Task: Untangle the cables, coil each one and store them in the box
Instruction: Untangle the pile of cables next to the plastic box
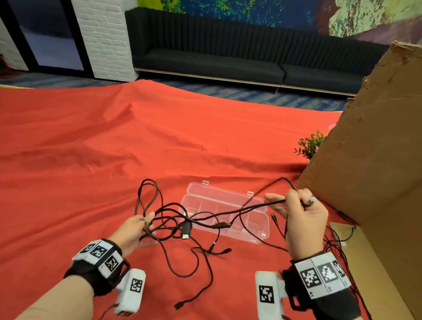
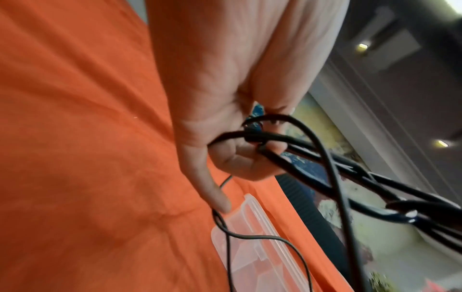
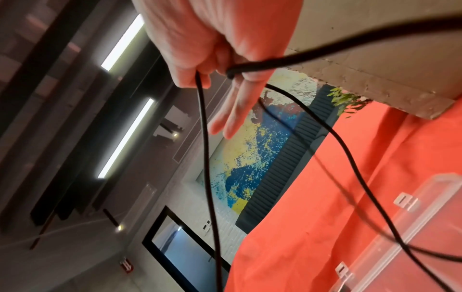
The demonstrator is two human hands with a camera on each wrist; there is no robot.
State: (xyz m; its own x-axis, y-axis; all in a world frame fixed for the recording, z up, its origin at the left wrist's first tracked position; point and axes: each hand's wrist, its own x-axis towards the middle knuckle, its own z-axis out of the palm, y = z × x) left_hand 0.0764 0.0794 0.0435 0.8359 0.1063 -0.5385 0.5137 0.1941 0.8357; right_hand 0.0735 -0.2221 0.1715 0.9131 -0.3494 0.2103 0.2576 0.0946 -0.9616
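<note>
Cables [image 1: 179, 221] between hands, over box [image 1: 260, 233]

The box [image 1: 227, 215] sits open at the centre of the frame on the table [image 1: 85, 155], its lid folded back behind it. The cables [image 1: 179, 221] sprawl across its front and to its left, trailing toward the lower middle. My left hand [image 1: 133, 231] is left of the box, my right hand [image 1: 301, 218] right of it. A cardboard sheet [image 1: 373, 153] stands at the right edge, a plant [image 1: 309, 144] behind it.
</note>
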